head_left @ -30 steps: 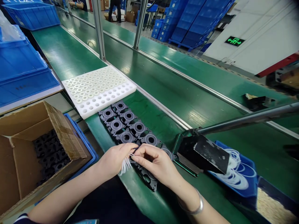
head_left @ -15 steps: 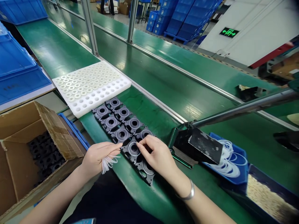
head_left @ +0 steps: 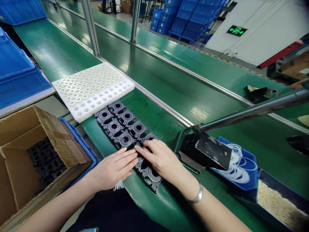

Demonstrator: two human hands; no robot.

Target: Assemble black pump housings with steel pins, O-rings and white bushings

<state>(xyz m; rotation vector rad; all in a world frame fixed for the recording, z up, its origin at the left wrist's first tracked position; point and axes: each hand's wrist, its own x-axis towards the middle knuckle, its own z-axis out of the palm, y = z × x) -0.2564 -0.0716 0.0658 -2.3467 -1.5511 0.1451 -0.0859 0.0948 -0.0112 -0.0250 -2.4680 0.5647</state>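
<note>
Two rows of black plastic housings (head_left: 114,127), each with a round hub and a pale ring line, lie on the green belt. My left hand (head_left: 116,169) reaches over one near housing, its fingers straight and close together. A bundle of thin white rings (head_left: 118,184) hangs from under that palm, partly hidden by it. My right hand (head_left: 160,158) bends its fingers down on the same housing, the fingertips of both hands nearly meeting. What lies under the right fingertips is hidden. The nearest housing (head_left: 153,175) shows just below the right hand.
A white foam tray (head_left: 96,102) with pale washers lies beyond the housings. At left, a cardboard box (head_left: 51,137) holds more black housings. A black metal block (head_left: 205,149) on a bar stands at right, beside a blue bin (head_left: 252,185) of white rings and a bin of beige bits (head_left: 277,203).
My left hand has moved right onto the housing and straightened its fingers, with the rings now mostly under the palm. My right hand has shifted slightly left.
</note>
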